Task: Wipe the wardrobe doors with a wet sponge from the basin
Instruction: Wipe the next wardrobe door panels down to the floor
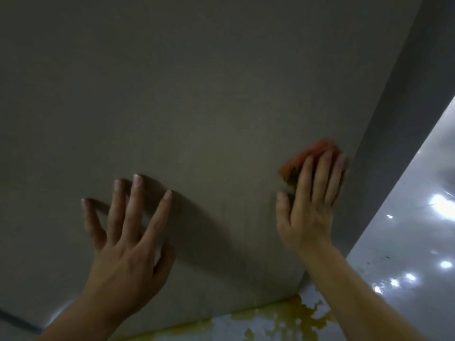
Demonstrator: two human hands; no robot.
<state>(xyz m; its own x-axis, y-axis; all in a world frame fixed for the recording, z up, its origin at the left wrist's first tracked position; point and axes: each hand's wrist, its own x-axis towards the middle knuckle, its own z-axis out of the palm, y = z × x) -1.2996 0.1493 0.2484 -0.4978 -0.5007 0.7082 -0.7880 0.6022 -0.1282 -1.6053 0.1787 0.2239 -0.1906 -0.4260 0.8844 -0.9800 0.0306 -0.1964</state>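
The head camera looks at a big, flat, grey-brown wardrobe door (197,94). It fills most of the picture.

The left hand (125,232) is in the lower left. Its fingers are straight and spread wide apart, and the tips rest on the door. It holds nothing.

The right hand (310,205) is in the middle right. Its fingers are straight and close together, and they press an orange sponge (305,156) flat on the door. The thumb sticks out to the side, just under the sponge. The sponge has a dark side too. It sits close to the right edge of the door and looks a bit blurry.

Past that edge there is a darker grey strip (406,94). I cannot tell what it is. The shiny floor (406,242) is in the lower right, with bright spots of light on it. A yellow stain (295,313) is on the floor at the foot of the door.

The basin is not in the picture.

I think the step now is the wiping itself, down low at the right side of this door. I cannot see wet marks, so I cannot tell how much is done. Next, the sponge should slide over the rest of the door, up and to the left. It needs a flat, firm push so it does not slip off the edge. The left hand may have to move out of the way.
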